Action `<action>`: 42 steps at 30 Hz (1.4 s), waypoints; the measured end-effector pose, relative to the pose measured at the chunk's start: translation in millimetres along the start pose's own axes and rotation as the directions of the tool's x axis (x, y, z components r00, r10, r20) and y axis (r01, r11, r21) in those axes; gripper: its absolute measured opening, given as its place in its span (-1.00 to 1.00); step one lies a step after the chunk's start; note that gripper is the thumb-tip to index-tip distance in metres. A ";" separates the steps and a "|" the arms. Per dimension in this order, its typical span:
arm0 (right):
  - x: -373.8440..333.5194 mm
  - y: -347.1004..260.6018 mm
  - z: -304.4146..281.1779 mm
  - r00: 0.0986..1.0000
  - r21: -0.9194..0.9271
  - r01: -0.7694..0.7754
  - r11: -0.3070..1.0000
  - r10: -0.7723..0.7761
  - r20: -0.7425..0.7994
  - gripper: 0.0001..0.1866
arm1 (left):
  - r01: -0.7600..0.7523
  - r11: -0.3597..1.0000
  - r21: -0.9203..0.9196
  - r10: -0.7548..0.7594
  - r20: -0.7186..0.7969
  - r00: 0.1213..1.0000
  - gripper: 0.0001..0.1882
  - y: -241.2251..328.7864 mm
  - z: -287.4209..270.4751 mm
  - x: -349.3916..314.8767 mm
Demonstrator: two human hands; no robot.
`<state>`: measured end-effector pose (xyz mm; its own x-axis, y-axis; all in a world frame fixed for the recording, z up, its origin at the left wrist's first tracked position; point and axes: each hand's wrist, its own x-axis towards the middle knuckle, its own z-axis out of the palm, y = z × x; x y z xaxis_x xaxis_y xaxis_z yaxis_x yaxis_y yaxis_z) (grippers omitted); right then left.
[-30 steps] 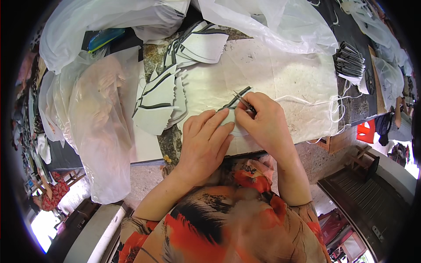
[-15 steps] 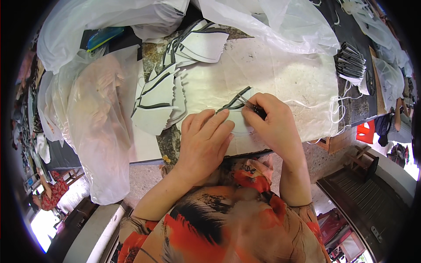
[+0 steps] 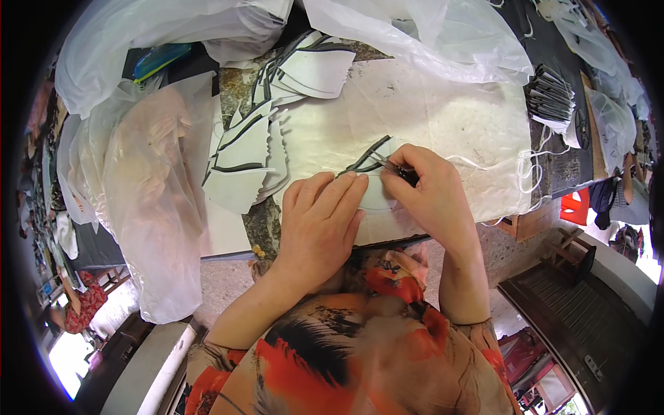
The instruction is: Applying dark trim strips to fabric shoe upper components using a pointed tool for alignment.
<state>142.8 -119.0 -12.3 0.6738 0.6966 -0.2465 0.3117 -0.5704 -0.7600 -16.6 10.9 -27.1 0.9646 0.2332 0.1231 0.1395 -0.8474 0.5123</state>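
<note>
A white cut piece (image 3: pixel 370 194) with a black strip (image 3: pixel 374 146) along its upper edge lies in front of me, partly under my hands. Flat on its left part rests my left hand (image 3: pixel 319 214), fingers stretched out, fingertips by the strip's lower end. My right hand (image 3: pixel 423 181) is closed around small dark-handled snips (image 3: pixel 402 171). Their slim metal tips point up-left and reach the black strip. Fingers cover most of the handle. Left of my hands lie stacked white pieces with black edging (image 3: pixel 242 159), and more such pieces (image 3: pixel 315 69) sit behind them.
A pale cloth (image 3: pixel 470 128) covers the worktop, with white cord (image 3: pixel 529 173) at its right. Clear plastic bags (image 3: pixel 155 187) hang at the left, and another bag (image 3: pixel 443 41) lies at the back. A bundle of dark-edged pieces (image 3: pixel 551 97) stands at the far right.
The left fingers have straightened and drawn closer together on the white piece. The snips' tips have shifted slightly along the black strip. The whole view has slid slightly.
</note>
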 end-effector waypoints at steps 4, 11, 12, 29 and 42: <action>1.7 10.6 -2.5 0.998 0.103 -0.050 0.993 0.053 -0.025 -0.85 | 0.002 1.000 0.024 -0.002 0.032 0.999 -0.48 3.9 -4.8 4.4; 6.3 6.2 -11.1 0.978 0.232 -0.210 0.950 0.208 0.035 -0.82 | -0.002 0.998 0.057 -0.001 0.057 0.998 -0.46 6.6 -6.2 8.6; 6.7 8.7 -10.7 0.977 0.231 -0.210 0.950 0.208 0.033 -0.82 | -0.002 0.998 0.065 -0.002 0.065 0.998 -0.46 7.2 -6.6 9.2; 12.2 15.5 -15.2 0.978 0.120 -0.162 0.979 0.176 -0.113 -0.78 | -0.024 0.994 0.110 0.003 0.189 0.982 -0.38 18.6 -15.2 26.8; 10.5 19.5 -12.4 0.979 0.108 -0.137 0.985 0.151 -0.135 -0.79 | -0.039 0.987 0.154 0.011 0.180 0.984 -0.34 20.7 -10.3 28.2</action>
<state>164.2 -128.2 -22.3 0.7976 0.5370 -0.2748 0.1425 -0.6103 -0.7792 11.1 4.9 -4.3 0.9906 0.1343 -0.0267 0.1346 -0.9192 0.3700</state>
